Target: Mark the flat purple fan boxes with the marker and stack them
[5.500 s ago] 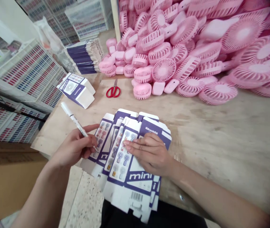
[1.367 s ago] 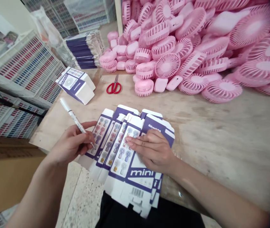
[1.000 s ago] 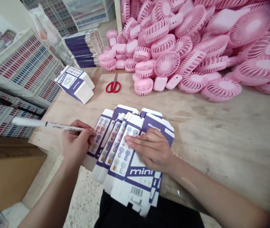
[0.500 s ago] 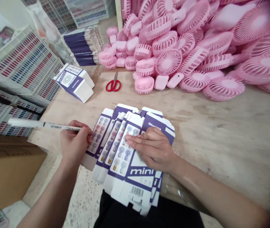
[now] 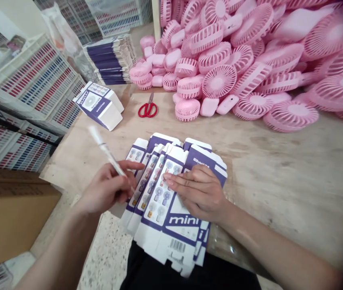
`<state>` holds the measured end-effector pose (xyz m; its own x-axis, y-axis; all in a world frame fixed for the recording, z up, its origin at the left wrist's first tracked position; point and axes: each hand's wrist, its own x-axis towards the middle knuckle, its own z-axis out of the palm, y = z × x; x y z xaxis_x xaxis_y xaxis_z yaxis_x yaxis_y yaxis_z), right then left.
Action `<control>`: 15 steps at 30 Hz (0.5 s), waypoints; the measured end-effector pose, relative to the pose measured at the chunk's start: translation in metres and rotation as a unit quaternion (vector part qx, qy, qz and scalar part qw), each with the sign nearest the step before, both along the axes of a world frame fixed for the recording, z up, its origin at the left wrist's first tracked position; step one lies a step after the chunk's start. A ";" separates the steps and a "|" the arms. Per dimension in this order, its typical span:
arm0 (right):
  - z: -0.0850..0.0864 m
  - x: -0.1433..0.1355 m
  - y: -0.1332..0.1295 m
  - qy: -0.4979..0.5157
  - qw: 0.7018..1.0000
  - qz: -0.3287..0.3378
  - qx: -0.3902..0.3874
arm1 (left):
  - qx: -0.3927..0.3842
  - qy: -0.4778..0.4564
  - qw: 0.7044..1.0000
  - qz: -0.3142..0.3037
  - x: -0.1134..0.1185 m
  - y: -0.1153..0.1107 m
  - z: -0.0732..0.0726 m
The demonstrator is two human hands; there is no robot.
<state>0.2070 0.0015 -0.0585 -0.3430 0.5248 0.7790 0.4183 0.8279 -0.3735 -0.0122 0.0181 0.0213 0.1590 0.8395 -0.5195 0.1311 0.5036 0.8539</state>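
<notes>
Flat purple-and-white printed boxes (image 5: 176, 225) lie overlapped in a fanned pile at the table's front edge. My left hand (image 5: 111, 185) is closed around a white pen (image 5: 106, 151), its index finger stretched over the left boxes and the pen's upper end pointing up and left. The pen's lower tip is hard to make out. On top of the pile rests my right hand (image 5: 197, 189), fingers extended and close together, fingertips on the printed side panel of the top box.
Red scissors (image 5: 147, 109) and a folded-up box (image 5: 100, 105) lie beyond the pile. Pink fans (image 5: 220, 80) are heaped at the back, beside a stack of flat boxes (image 5: 111, 60). White crates (image 5: 32, 84) and a cardboard carton (image 5: 14, 217) stand left.
My left hand has moved right over the left boxes, its index finger now extended and the pen tilted more upright. The view has shifted slightly; my right hand stays on the pile.
</notes>
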 end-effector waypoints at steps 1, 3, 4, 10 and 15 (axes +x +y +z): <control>0.000 0.000 0.000 0.002 1.000 0.000 0.000 | 0.069 0.037 0.995 0.064 0.001 0.000 -0.008; 0.000 0.000 0.001 0.008 1.000 0.002 -0.001 | 0.200 0.139 0.951 0.190 0.002 0.000 -0.023; 0.000 0.000 0.001 0.010 1.000 0.002 -0.003 | 0.239 0.191 0.926 0.223 0.003 -0.001 -0.028; 0.001 0.000 0.002 0.009 1.000 0.012 -0.015 | 0.269 0.335 0.883 0.188 0.004 -0.005 -0.035; 0.002 0.000 0.002 0.011 1.000 0.009 -0.005 | 0.267 0.342 0.880 0.194 0.006 -0.004 -0.030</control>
<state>0.2067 0.0033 -0.0566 -0.3358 0.5267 0.7809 0.3955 0.8313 -0.3905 -0.0065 0.0146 -0.0090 -0.3903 0.9148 0.1035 0.6134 0.1745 0.7702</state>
